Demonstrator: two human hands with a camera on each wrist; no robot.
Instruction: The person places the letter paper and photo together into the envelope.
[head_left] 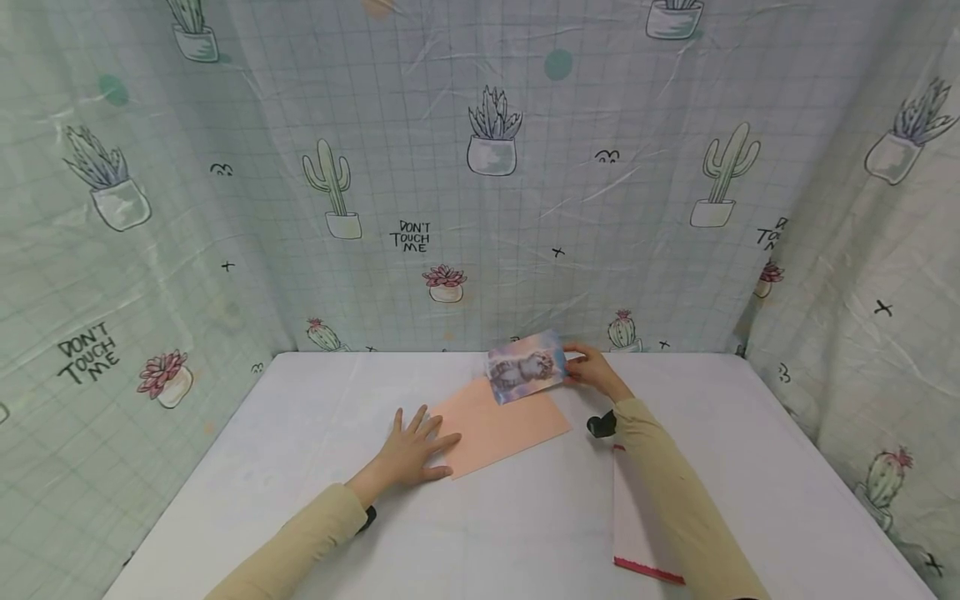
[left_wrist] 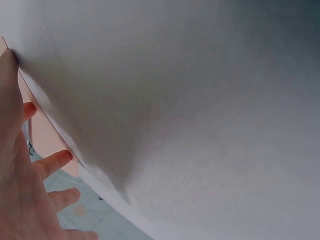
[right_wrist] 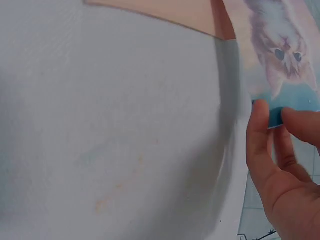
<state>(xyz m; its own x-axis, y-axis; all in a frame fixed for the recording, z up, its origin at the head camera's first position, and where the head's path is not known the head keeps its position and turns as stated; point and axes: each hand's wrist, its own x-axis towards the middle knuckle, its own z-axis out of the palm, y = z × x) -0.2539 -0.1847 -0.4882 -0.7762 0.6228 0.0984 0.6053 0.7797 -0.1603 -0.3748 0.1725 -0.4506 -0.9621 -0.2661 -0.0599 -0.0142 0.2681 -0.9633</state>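
Observation:
A card with a picture of a kitten is raised over the far part of a flat peach-coloured paper rectangle. My right hand pinches the card by its right end. In the right wrist view, the thumb and fingers grip the blue end of the kitten card. My left hand has spread fingers, and its fingertips rest on the left edge of the peach paper. The left wrist view shows that paper edge-on beside the fingers. Whether the paper is a plain sheet or an envelope, I cannot tell.
A pale flat piece with red edges lies at the right, partly under the right sleeve. The white table ends at a hanging cloth printed with cacti, which also runs along both sides.

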